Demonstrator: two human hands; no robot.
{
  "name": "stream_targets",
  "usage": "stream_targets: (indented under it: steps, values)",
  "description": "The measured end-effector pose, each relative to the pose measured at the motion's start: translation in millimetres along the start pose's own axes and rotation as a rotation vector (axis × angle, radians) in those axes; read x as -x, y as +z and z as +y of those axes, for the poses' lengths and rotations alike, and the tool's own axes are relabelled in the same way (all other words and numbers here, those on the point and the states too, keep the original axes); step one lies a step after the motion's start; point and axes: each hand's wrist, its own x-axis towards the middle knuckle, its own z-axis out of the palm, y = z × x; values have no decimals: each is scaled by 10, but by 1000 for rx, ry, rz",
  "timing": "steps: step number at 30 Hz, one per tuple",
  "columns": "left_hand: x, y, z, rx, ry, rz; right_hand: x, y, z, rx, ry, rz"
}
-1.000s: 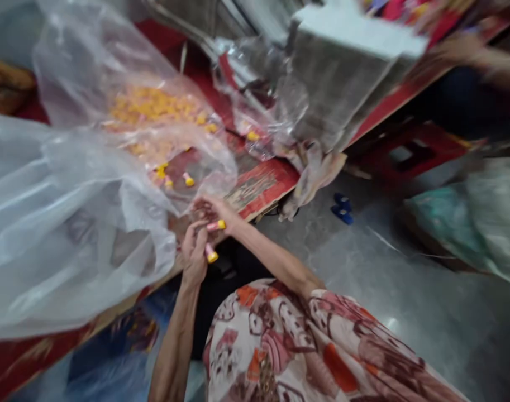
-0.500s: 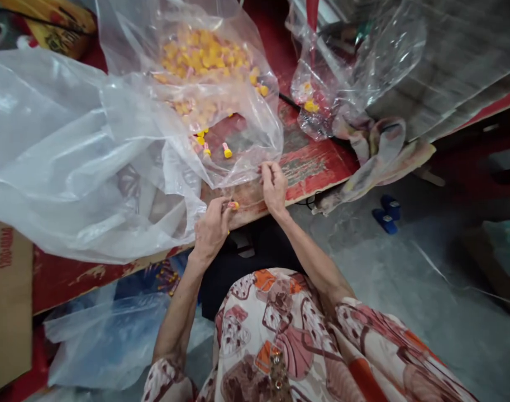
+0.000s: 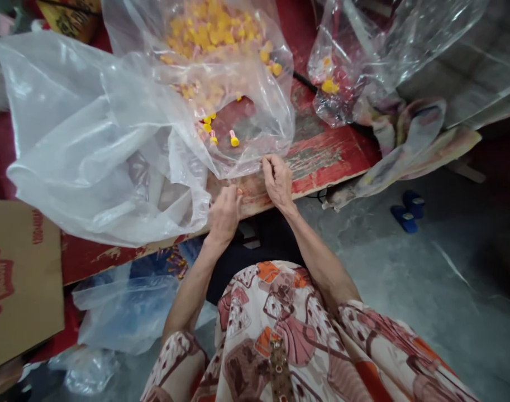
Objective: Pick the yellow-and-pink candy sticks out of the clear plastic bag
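Note:
My left hand (image 3: 224, 211) is closed at the front edge of the red worn table (image 3: 322, 159). Its fingers pinch a small yellow-capped pink piece (image 3: 239, 191), mostly hidden. To its right, my right hand (image 3: 279, 180) is closed in a pinch beside the near rim of the clear plastic bag (image 3: 258, 162). Whatever lies between those fingertips is too small to make out. Inside the bag a large heap of yellow-capped pink pieces (image 3: 213, 33) is piled up. A loose piece (image 3: 234, 138) lies near the bag's mouth, with a few others beside it.
A second clear bag (image 3: 334, 100) with a few yellow pieces and a stained cloth (image 3: 405, 145) are at the right. At the lower left are a cardboard box (image 3: 24, 279) and a plastic bag (image 3: 124, 318). Blue slippers (image 3: 405, 215) rest on the floor.
My left hand has shifted slightly up and right, nearer my right hand, and turned so the piece shows less. My right hand stays by the bag's rim. The camera view has shifted.

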Motion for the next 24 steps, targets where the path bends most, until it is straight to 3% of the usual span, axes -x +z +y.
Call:
stream_targets:
  steps: [3,7,12,15,19,24]
  values:
    - [-15,78,-34,-38,-11,-78,-2,2,1,10,-2,-2]
    - [-51,13,-132,27,-52,47,0,-6,5,8,-17,-11]
    - [-87,42,-238,251,-137,50,6,-11,4,10,4,3]
    - [-71,67,-250,380,-161,188,5,-7,10,5,-2,3]
    - [22,159,-251,265,-100,351,10,-16,17,19,-8,9]
    - [33,135,-207,-40,183,13,25,-64,8,68,26,-15]
